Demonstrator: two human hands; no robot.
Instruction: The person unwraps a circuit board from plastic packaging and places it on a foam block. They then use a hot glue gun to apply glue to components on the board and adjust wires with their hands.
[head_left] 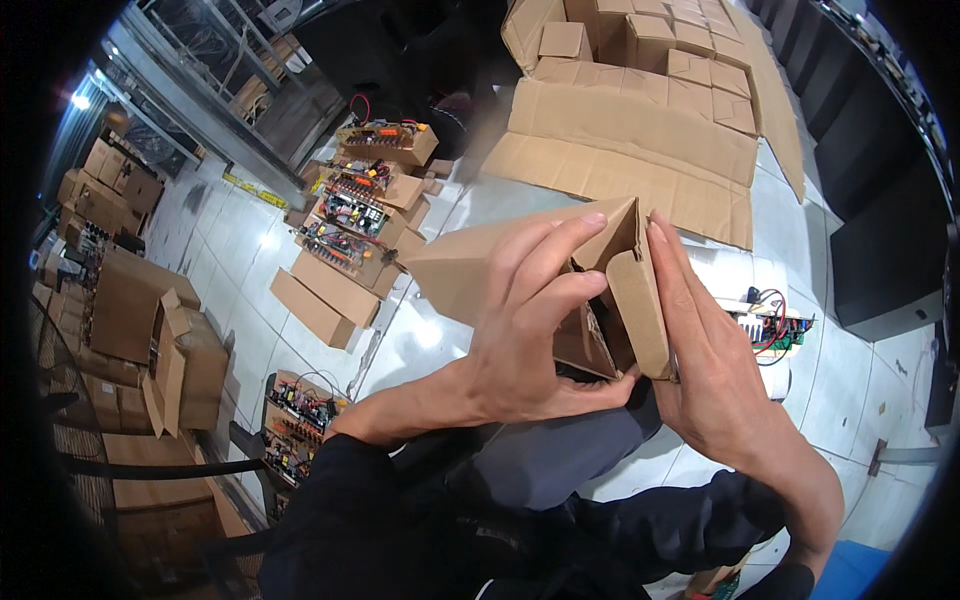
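Note:
Between my hands, over my lap, is a narrow brown cardboard box (470, 255), tilted, with its open end facing me. My left hand (525, 325) grips this end, fingers over the upper edge and thumb along the lower one. Against the box's end flap (637, 315), my right hand (705, 350) lies flat, fingers straight and close together. The flap stands partly folded across the opening. Inside, the box is dark, and I cannot make out what it holds.
Ahead stands a large open carton (620, 125) with several small boxes. Circuit boards (345, 215) rest on boxes at left. Another circuit board (775, 325) lies right of my hand. Stacked cartons (190, 355) stand far left, black cabinets (885, 265) along the right.

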